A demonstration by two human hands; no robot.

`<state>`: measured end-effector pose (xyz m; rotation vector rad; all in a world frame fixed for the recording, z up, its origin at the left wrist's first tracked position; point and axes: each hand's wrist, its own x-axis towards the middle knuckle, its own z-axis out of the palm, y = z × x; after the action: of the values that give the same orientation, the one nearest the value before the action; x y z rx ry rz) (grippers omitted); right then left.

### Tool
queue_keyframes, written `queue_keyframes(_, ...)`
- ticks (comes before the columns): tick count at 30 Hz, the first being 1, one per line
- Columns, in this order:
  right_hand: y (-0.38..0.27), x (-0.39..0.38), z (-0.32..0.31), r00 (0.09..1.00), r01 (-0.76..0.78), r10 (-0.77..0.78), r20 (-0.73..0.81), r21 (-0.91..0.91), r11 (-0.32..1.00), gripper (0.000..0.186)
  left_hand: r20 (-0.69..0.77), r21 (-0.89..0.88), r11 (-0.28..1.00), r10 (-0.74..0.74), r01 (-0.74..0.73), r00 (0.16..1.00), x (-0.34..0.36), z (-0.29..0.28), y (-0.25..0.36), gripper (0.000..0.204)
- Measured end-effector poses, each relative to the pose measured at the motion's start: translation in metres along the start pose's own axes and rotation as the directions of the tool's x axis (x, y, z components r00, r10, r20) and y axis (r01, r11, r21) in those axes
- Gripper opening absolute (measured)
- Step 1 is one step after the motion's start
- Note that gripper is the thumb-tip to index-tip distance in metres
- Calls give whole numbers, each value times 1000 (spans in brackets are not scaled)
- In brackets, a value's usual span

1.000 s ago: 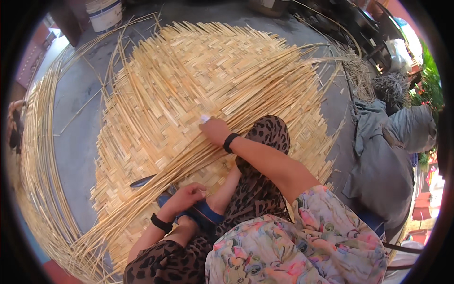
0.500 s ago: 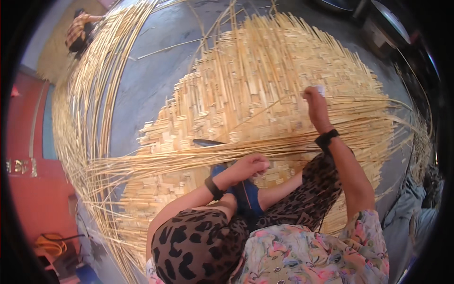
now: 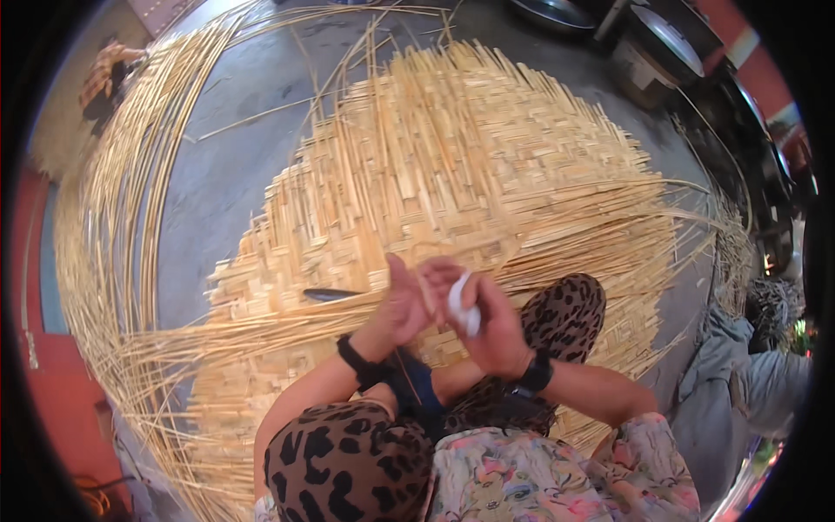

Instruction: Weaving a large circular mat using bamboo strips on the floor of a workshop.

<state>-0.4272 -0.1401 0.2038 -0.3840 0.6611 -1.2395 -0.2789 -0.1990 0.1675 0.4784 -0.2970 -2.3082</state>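
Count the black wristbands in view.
2. One wristband sits on the left wrist, just behind the left hand. The other wristband is on the right wrist, behind the right hand. Both hands meet over the woven mat. None seems hidden.

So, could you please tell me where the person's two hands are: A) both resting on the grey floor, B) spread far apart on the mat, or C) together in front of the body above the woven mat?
C: the left hand and right hand meet over the woven mat, with a small white thing between them.
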Motion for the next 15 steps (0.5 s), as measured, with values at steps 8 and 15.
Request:
queue_keyframes(8, -75, -1, -84, 871, 100, -429, -238, -770, 630, 26, -250, 64, 855, 513, -515, 821, -14, -43, 71, 36)
queue_keyframes(15, -169, 9, -154, 605, 297, -773, -188, -848, 439, 15, -314, -10, 676, 697, -737, 644, -42, -73, 133, 13)
